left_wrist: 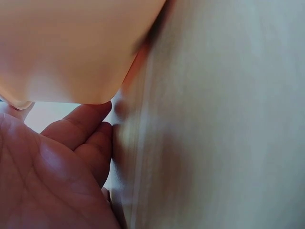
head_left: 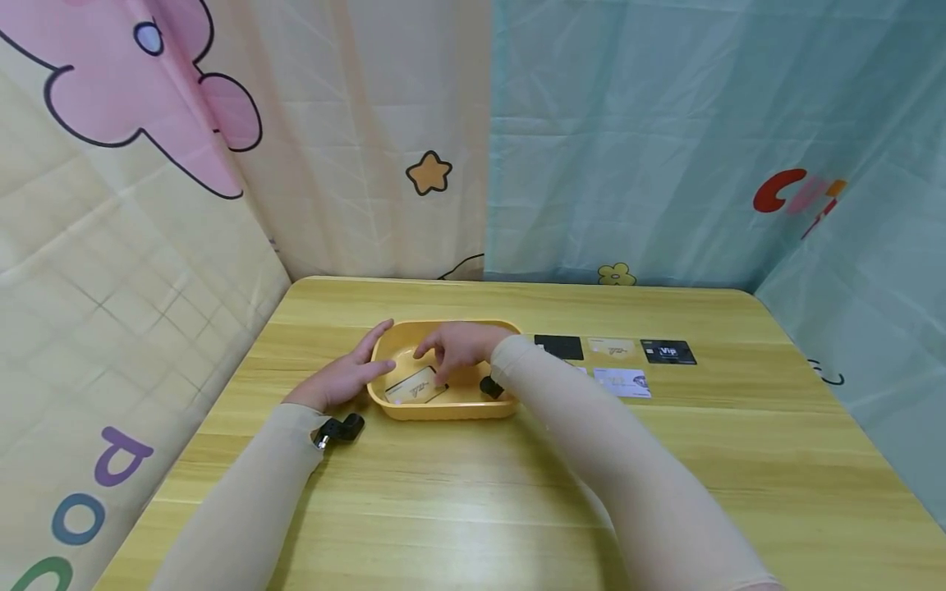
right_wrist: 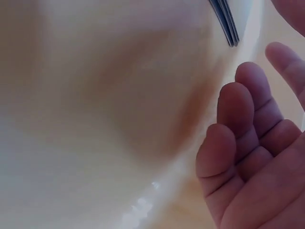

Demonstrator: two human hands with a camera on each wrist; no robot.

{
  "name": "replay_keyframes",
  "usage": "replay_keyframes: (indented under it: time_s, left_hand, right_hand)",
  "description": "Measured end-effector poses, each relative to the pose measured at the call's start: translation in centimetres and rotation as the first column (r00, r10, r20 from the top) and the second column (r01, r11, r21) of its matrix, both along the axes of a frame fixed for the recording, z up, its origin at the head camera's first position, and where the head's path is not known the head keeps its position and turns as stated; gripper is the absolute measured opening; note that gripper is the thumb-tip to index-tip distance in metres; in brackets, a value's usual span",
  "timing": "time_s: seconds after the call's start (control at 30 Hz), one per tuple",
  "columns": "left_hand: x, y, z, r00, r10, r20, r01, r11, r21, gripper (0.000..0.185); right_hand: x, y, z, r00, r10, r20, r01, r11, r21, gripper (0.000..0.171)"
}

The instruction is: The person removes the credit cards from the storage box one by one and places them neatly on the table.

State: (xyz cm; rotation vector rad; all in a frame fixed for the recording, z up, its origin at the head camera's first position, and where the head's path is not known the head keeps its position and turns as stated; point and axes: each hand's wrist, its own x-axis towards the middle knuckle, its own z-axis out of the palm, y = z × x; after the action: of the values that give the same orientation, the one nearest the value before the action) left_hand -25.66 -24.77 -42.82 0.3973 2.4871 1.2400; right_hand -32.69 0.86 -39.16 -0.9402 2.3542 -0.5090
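Wooden table [head_left: 665, 460], yellow tray [head_left: 451, 408], card [head_left: 415, 386] inside

Pale wooden table [head_left: 665, 492]; cartoon-printed cream curtain [head_left: 148, 205] left; teal curtain [head_left: 665, 123] right; soft light.

The head camera looks forward and down, the tray [head_left: 443, 408] at 12 o'clock. Both wrist cameras sit close against that tray, sharing it.
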Motion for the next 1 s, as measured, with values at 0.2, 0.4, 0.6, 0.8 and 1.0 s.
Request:
replay_keyframes:
  time_s: [0.2, 0.4, 0.6, 0.8, 1.0]
  left_hand:
    - [-0.07, -0.02, -0.02, 1.0, -0.002, -0.003, 0.002, 1.0, 0.0, 0.079]
    - [-0.02, -0.1, -0.07, 1.0, 0.013, 0.013, -0.013, 1.0, 0.0, 0.079]
    - [-0.06, -0.12, -0.2, 1.0, 0.012, 0.008, -0.012, 1.0, 0.005, 0.078]
    - [-0.02, 0.03, -0.14, 1.0, 0.01, 0.003, -0.01, 1.0, -0.005, 0.078]
    - [0.08, 0.09, 0.02, 1.0, 0.016, 0.017, -0.016, 1.0, -0.004, 0.077]
  right_hand:
    - [-0.06, -0.09, -0.32, 1.0, 0.02, -0.004, -0.02, 0.999, 0.03, 0.066]
    - [0.13, -0.23, -0.41, 0.998, 0.053, -0.017, -0.052, 0.997, 0.055, 0.065]
    - [0.44, -0.46, -0.41, 0.996, 0.076, -0.045, -0.072, 0.994, 0.076, 0.056]
    - [0.41, -0.52, -0.29, 0.998, 0.059, -0.031, -0.057, 0.996, 0.075, 0.048]
    - [0.31, -0.42, -0.37, 0.998, 0.057, -0.024, -0.055, 0.995, 0.079, 0.052]
